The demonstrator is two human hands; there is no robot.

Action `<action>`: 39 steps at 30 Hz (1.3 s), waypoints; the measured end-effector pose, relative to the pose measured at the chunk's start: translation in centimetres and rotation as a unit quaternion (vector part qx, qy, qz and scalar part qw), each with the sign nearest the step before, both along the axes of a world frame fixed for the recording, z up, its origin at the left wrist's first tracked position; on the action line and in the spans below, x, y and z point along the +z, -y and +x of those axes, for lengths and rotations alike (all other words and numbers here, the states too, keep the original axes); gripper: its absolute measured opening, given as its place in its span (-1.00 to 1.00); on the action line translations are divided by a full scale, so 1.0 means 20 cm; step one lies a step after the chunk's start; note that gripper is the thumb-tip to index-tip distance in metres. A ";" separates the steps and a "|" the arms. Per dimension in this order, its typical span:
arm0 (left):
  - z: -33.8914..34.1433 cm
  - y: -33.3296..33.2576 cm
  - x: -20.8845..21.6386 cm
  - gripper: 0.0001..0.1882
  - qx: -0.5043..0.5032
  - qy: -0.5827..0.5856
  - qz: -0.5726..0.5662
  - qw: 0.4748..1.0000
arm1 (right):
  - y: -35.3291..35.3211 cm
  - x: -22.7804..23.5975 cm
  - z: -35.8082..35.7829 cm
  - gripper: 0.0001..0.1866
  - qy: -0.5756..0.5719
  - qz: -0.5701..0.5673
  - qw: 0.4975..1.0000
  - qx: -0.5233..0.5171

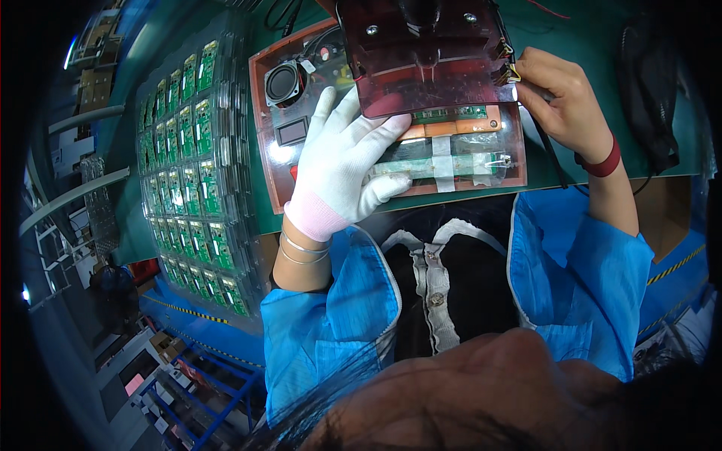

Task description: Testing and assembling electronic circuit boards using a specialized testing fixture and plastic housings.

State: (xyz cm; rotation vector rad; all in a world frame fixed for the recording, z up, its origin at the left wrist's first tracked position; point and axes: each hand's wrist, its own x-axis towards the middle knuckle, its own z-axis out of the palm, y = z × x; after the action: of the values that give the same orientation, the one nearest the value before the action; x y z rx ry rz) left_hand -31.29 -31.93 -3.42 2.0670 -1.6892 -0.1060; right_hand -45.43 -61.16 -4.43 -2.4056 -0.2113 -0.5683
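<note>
My left hand (344, 154), in a white glove with a pink cuff, lies spread over an orange-framed test fixture (514, 132). Its fingertips reach the lower edge of a dark red see-through cover (432, 71), and one fingertip shows reddish through it. Below the cover's edge a green circuit board (451, 114) is partly visible. At the cover's right edge my bare right hand (560, 94), with a red wristband, has thumb and forefinger drawn together beside thin yellow wires (514, 73). What sits between those fingertips is too small to make out.
A round black speaker (284, 84) and a small display (292, 132) sit in the fixture's left side. Stacked clear trays (235, 173) of green circuit boards stand at the left. A black bag-like item (648, 98) lies on the green table (553, 30) at right, near a black cable.
</note>
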 end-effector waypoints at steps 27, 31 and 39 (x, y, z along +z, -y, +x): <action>0.00 0.00 0.00 -0.27 0.001 -0.003 0.001 1.000 | -0.02 -0.02 -0.03 -0.79 0.006 0.090 0.996 -0.017; 0.00 -0.01 0.01 -0.27 0.004 -0.004 0.007 1.000 | -0.02 -0.02 -0.06 -0.78 -0.005 0.105 0.994 -0.014; 0.00 0.00 0.01 -0.28 0.001 -0.003 0.011 1.000 | -0.03 -0.02 -0.07 -0.78 -0.040 0.063 0.997 0.004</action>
State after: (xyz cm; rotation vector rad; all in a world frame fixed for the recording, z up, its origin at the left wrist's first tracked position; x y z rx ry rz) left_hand -31.30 -31.96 -3.26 2.0841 -1.6894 -0.1301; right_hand -46.88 -60.65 -4.81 -2.2987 -0.1469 -0.4657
